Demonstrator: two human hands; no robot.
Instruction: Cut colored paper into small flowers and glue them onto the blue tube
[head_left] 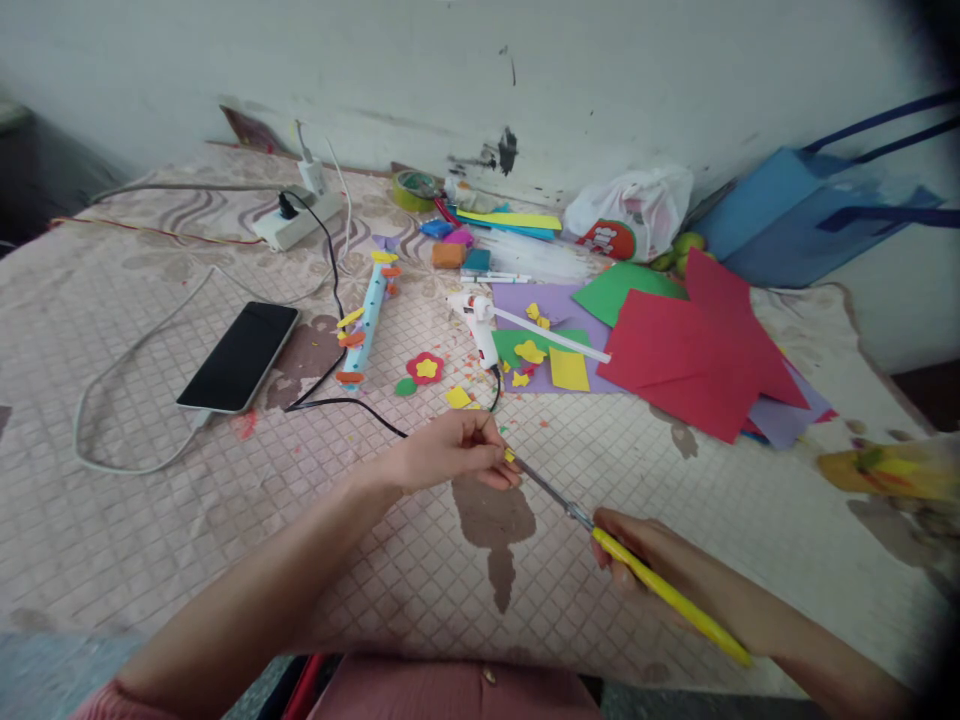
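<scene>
In my right hand (630, 560) is a pair of scissors (667, 592) with yellow handles, its blades pointing to the upper left. My left hand (457, 452) pinches a tiny yellow foam piece (510, 455) right at the blade tips. Beyond my left hand lie a yellow square (458, 397) and a red flower (425, 368) with a yellow centre, beside a green leaf shape (406, 386). A white glue gun (476, 325) with a long glue stick rests behind them. Small yellow cut shapes (529, 351) lie on green and purple sheets.
Red sheets (675, 360) overlap at the right, near a blue bag (795, 215). A light-blue decorated strip (367, 325) stands left of centre. The phone (240, 357), its white cable and the black cord cross the left side, leading toward a power strip (300, 222).
</scene>
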